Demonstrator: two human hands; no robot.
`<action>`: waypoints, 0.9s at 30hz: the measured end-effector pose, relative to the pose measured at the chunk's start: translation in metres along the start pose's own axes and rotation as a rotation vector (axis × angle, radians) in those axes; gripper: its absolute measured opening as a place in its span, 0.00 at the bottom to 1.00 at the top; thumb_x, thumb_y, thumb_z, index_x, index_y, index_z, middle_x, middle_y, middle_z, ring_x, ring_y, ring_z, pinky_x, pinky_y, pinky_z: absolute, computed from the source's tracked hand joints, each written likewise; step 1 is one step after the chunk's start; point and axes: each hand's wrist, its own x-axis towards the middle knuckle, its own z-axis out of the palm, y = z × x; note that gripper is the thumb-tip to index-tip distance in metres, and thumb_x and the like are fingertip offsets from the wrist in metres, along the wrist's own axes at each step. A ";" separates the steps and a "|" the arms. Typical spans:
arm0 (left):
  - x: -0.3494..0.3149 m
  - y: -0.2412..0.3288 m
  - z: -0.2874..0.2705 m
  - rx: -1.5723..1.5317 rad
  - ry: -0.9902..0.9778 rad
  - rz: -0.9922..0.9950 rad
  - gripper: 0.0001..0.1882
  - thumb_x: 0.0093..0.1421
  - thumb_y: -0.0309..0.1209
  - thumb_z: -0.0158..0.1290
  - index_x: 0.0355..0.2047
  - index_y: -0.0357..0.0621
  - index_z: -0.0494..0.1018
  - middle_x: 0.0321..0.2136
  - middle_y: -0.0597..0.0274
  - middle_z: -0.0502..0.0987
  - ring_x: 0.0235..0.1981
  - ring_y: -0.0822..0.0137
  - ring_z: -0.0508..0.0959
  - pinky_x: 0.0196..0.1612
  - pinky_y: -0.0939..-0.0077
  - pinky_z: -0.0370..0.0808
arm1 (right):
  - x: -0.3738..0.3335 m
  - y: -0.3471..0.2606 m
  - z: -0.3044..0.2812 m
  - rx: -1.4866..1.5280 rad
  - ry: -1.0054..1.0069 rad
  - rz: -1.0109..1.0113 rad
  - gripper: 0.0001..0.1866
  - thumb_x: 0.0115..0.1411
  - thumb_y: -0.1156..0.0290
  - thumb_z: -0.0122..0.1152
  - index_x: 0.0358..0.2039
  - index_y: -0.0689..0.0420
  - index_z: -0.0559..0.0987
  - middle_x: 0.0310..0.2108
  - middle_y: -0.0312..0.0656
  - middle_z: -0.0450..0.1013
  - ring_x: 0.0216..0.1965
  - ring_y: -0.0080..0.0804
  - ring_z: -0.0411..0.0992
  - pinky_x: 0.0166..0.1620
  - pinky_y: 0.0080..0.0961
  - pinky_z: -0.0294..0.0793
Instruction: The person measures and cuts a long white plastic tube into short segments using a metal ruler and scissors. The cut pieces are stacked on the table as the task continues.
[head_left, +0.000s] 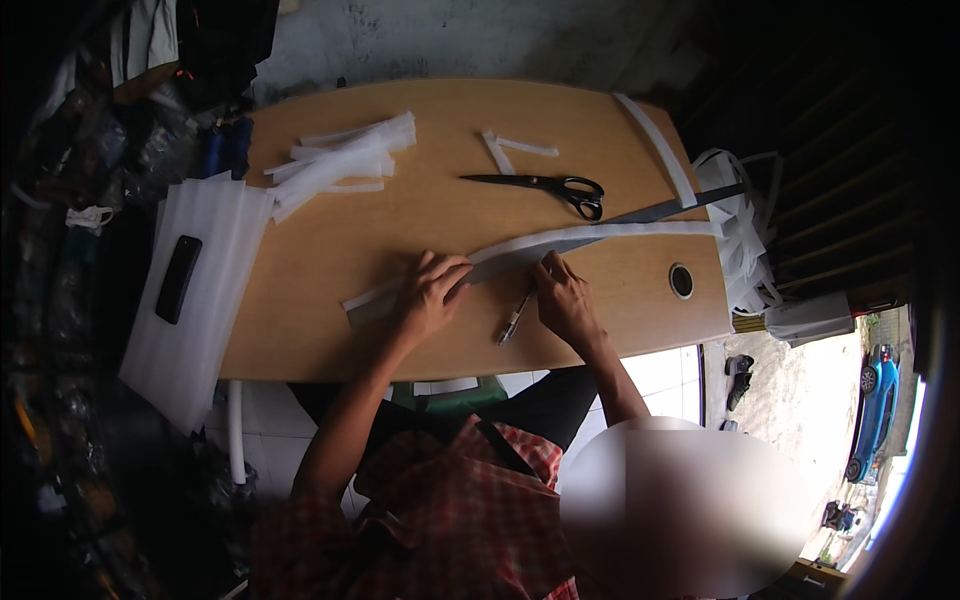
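A long white strip (566, 233) curves across the table along a long flat grey bar (655, 211), which looks like a ruler. My left hand (434, 296) rests on the strip toward its left end, with bent fingers closed on it. Close to the bar's near edge, my right hand (568, 303) has its fingers drawn together in a pinch; whatever is between them is hidden. A pen (515, 319) lies slanted on the table, just left of the right hand. Black-handled scissors (545, 186) lie beyond both hands, blades pointing left.
White strips (345, 160) are piled at the far left of the wooden table (420, 215). A black phone (178, 280) sits on white sheets (222, 245) over the left edge. Short offcuts (500, 150) lie behind the scissors. A round hole (681, 281) and coiled white strip (742, 265) are right.
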 end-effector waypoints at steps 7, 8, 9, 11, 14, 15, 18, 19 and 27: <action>-0.001 -0.004 0.002 -0.099 0.052 -0.008 0.11 0.58 0.21 0.59 0.42 0.35 0.80 0.46 0.57 0.81 0.42 0.50 0.76 0.48 0.59 0.75 | 0.081 0.097 -0.018 -0.175 0.211 0.030 0.20 0.54 0.86 0.51 0.48 0.57 0.76 0.49 0.45 0.72 0.53 0.50 0.70 0.50 0.48 0.75; 0.000 -0.003 0.001 -0.093 0.049 -0.007 0.11 0.59 0.21 0.58 0.42 0.35 0.80 0.45 0.57 0.81 0.43 0.50 0.76 0.48 0.59 0.75 | 0.087 0.108 -0.020 -0.173 0.158 0.012 0.20 0.55 0.85 0.52 0.48 0.56 0.77 0.48 0.44 0.72 0.53 0.49 0.70 0.50 0.47 0.75; 0.001 -0.001 0.000 -0.087 0.044 -0.010 0.10 0.59 0.21 0.58 0.42 0.35 0.80 0.45 0.57 0.81 0.43 0.50 0.76 0.48 0.59 0.75 | 0.091 0.120 -0.020 -0.168 0.102 -0.007 0.19 0.56 0.85 0.52 0.48 0.56 0.77 0.48 0.44 0.73 0.53 0.48 0.70 0.50 0.47 0.75; 0.005 0.004 0.000 -0.101 0.043 -0.009 0.10 0.59 0.21 0.58 0.42 0.35 0.80 0.45 0.57 0.81 0.43 0.50 0.76 0.48 0.59 0.75 | 0.101 0.148 -0.017 -0.213 0.020 -0.052 0.18 0.56 0.82 0.57 0.48 0.56 0.78 0.49 0.43 0.73 0.55 0.46 0.70 0.50 0.47 0.75; 0.002 0.001 0.002 -0.105 0.066 -0.015 0.10 0.58 0.19 0.59 0.41 0.36 0.81 0.44 0.57 0.82 0.43 0.52 0.77 0.48 0.61 0.75 | 0.113 0.154 -0.026 -0.302 -0.077 -0.190 0.18 0.54 0.78 0.63 0.46 0.58 0.78 0.47 0.44 0.75 0.54 0.44 0.72 0.50 0.46 0.75; 0.000 -0.003 -0.002 -0.096 0.073 -0.015 0.10 0.58 0.18 0.59 0.40 0.36 0.82 0.44 0.58 0.83 0.43 0.52 0.77 0.48 0.62 0.75 | 0.120 0.147 -0.031 -0.329 -0.098 -0.247 0.18 0.53 0.77 0.65 0.46 0.59 0.78 0.46 0.45 0.76 0.53 0.44 0.73 0.50 0.45 0.75; 0.000 -0.002 -0.001 -0.099 0.090 0.006 0.09 0.57 0.18 0.59 0.40 0.36 0.82 0.44 0.58 0.83 0.43 0.53 0.77 0.48 0.62 0.75 | 0.118 0.117 -0.062 -0.252 -0.274 -0.092 0.17 0.52 0.74 0.64 0.44 0.58 0.77 0.35 0.46 0.79 0.43 0.49 0.77 0.49 0.45 0.73; -0.001 -0.001 -0.001 -0.096 0.094 0.007 0.10 0.57 0.18 0.59 0.40 0.36 0.82 0.44 0.58 0.83 0.43 0.53 0.77 0.48 0.62 0.75 | 0.112 0.112 -0.065 -0.226 -0.258 -0.081 0.17 0.51 0.74 0.64 0.43 0.59 0.76 0.32 0.46 0.79 0.40 0.50 0.77 0.49 0.44 0.73; 0.005 0.006 -0.001 0.122 0.189 -0.096 0.11 0.59 0.26 0.61 0.43 0.44 0.81 0.44 0.62 0.79 0.44 0.54 0.75 0.50 0.59 0.71 | 0.027 0.058 -0.093 0.308 -0.377 0.340 0.12 0.61 0.69 0.69 0.33 0.63 0.75 0.21 0.41 0.73 0.22 0.37 0.70 0.33 0.36 0.72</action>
